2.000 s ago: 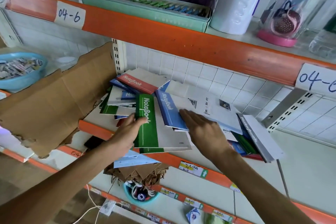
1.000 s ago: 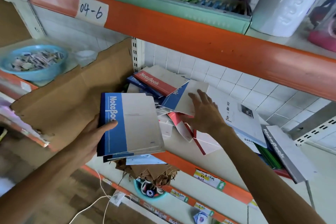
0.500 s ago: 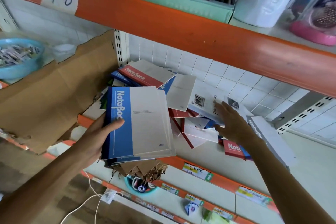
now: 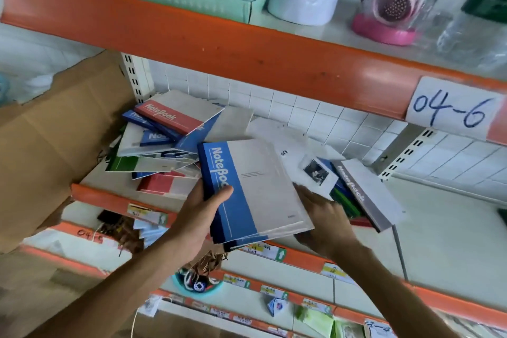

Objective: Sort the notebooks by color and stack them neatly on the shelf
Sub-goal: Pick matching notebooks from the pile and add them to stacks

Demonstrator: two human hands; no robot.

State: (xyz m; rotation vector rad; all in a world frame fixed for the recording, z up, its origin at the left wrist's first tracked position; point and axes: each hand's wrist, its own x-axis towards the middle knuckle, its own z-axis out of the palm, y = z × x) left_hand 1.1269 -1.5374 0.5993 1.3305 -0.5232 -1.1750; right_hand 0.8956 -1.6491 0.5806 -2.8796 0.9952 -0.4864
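The left hand (image 4: pixel 196 221) grips the blue notebooks (image 4: pixel 255 192) above the shelf (image 4: pixel 450 233), while the right hand (image 4: pixel 325 221) clasps their right edge from underneath.

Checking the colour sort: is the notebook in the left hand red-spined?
No, the left hand grips a blue-spined notebook.

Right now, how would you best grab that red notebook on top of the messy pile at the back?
Probably by its pale free edge, coming from the right. The red notebook lies tilted on top of the pile, and that edge juts out with nothing on it. The cardboard crowds its left side, so a thumb-over, fingers-under grip there looks easiest.
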